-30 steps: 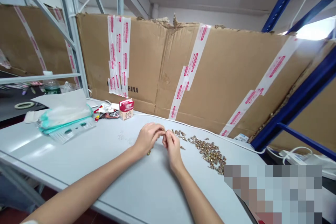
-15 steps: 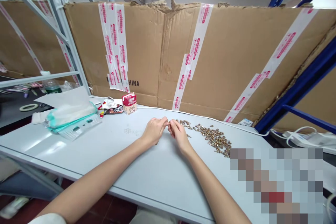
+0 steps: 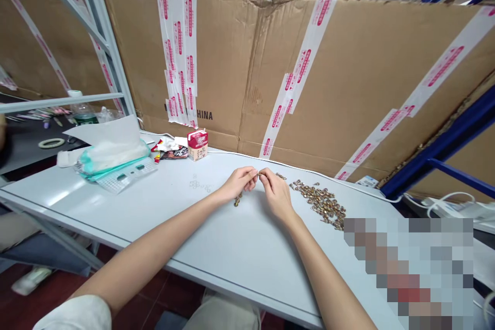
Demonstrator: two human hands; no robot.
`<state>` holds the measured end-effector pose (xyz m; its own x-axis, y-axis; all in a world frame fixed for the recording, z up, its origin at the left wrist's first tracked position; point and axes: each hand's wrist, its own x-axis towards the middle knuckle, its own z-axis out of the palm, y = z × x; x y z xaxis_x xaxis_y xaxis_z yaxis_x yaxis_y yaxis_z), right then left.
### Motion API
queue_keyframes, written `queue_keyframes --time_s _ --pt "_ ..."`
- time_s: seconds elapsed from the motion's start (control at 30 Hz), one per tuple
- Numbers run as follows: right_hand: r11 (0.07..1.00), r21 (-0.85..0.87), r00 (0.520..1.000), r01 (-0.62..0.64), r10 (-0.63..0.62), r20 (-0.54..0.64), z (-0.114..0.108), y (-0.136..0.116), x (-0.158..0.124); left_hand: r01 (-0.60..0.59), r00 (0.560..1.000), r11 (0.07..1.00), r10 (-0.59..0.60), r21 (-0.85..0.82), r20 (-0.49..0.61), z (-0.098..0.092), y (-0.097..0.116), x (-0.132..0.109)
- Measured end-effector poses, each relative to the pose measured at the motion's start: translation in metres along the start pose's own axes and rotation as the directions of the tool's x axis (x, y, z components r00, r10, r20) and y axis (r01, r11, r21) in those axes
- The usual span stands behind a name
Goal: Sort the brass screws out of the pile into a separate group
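My left hand (image 3: 242, 183) and my right hand (image 3: 276, 189) meet at the fingertips on a white table (image 3: 154, 216). Each seems to pinch a tiny brass-coloured part, though the fingers mostly hide it. A heap of small brass metal parts (image 3: 320, 203) lies to the right of my right hand. A few loose ones (image 3: 281, 176) sit just beyond my right fingers. A small clump of brass parts (image 3: 237, 199) shows just below my left hand, either lying on the table or hanging from it; I cannot tell which.
A tissue pack (image 3: 112, 152) and a flat white keypad-like device (image 3: 127, 175) lie at the table's left. A red-and-white carton (image 3: 197, 145) and wrappers (image 3: 170, 153) stand by the cardboard wall (image 3: 309, 77). A white cable (image 3: 294, 160) runs along the back edge.
The view has tilted, so the whole scene sits differently in the frame. My hands stay together at the fingertips, and the brass heap looks unchanged.
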<state>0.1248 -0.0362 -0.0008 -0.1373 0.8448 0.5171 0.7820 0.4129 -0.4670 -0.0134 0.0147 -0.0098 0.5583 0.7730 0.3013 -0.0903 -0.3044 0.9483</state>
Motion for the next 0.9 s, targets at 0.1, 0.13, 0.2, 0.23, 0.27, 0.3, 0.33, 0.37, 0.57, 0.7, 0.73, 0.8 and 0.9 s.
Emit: queue_keyframes --time_s 0.1,0.13,0.2,0.23,0.27,0.3,0.33,0.37,0.57,0.7,0.73,0.8,0.9 --pt "0.989 -0.149 1.000 0.020 -0.023 -0.019 0.000 0.000 -0.001 -0.004 1.000 1.000 0.004 0.003 0.004 -0.002 -0.004 0.002" --pt "0.981 -0.194 0.999 0.028 -0.033 -0.023 0.000 0.001 -0.001 -0.008 1.000 1.000 0.008 0.001 0.010 -0.002 -0.005 0.002" --pt "0.961 -0.269 0.998 0.057 -0.065 -0.018 0.000 0.002 -0.001 0.000 0.999 1.000 0.001 -0.027 0.037 -0.003 -0.006 0.003" --pt "0.950 -0.303 0.996 0.077 -0.084 -0.010 -0.001 0.003 -0.001 0.015 0.999 0.999 -0.013 -0.052 0.051 -0.003 -0.006 0.003" --pt "0.938 -0.334 0.995 0.096 -0.103 -0.003 -0.001 0.004 -0.001 0.034 0.998 0.996 -0.030 -0.082 0.058 -0.003 -0.006 0.003" --pt "0.927 -0.359 0.993 0.112 -0.118 0.005 -0.001 0.005 -0.001 0.054 0.997 0.992 -0.048 -0.115 0.057 -0.003 -0.006 0.004" --pt "0.918 -0.376 0.992 0.123 -0.129 0.007 -0.002 0.006 -0.001 0.069 0.997 0.987 -0.062 -0.145 0.047 -0.003 -0.005 0.004" --pt "0.915 -0.383 0.991 0.126 -0.135 0.004 -0.002 0.007 -0.001 0.075 0.997 0.983 -0.071 -0.168 0.029 -0.004 -0.004 0.004" --pt "0.953 -0.292 0.994 0.084 -0.099 -0.036 -0.003 0.009 -0.001 0.021 0.999 0.996 -0.024 -0.083 -0.032 -0.013 -0.009 0.008" --pt "0.963 -0.258 0.996 0.079 -0.084 -0.006 -0.002 0.007 0.000 -0.003 0.999 1.000 0.004 0.028 -0.035 -0.014 -0.014 0.007" --pt "0.963 -0.258 0.997 0.078 -0.081 0.001 -0.001 0.006 -0.001 -0.001 0.999 0.999 0.003 0.040 -0.048 -0.014 -0.014 0.007" --pt "0.961 -0.265 0.997 0.072 -0.072 0.010 -0.001 0.006 -0.001 0.002 0.997 0.999 0.002 0.046 -0.073 -0.014 -0.013 0.006" --pt "0.960 -0.273 0.999 0.053 -0.053 0.010 0.000 0.005 -0.001 -0.004 0.995 0.999 0.009 0.053 -0.096 -0.014 -0.011 0.005"
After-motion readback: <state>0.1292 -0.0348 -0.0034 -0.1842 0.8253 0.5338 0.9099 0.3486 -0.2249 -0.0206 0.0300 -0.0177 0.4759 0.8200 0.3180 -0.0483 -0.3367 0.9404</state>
